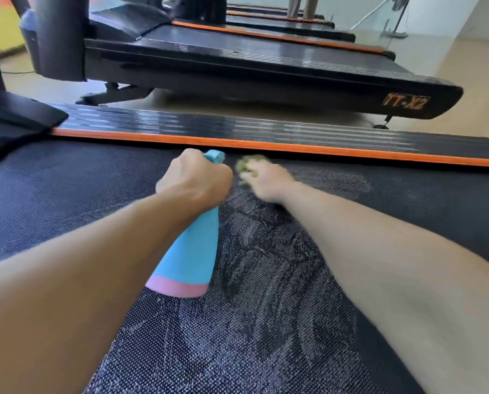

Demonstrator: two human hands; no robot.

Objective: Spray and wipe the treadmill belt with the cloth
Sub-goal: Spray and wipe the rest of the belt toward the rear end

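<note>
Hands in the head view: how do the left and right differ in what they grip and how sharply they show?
The left hand grips the neck of a blue spray bottle; the right hand bunches a green cloth. The left hand shows sharp, the right hand and cloth are blurred. The left hand carries its bottle tilted above the treadmill belt; the right hand sits low by the orange strip. Both reach over the streaked belt.
</note>
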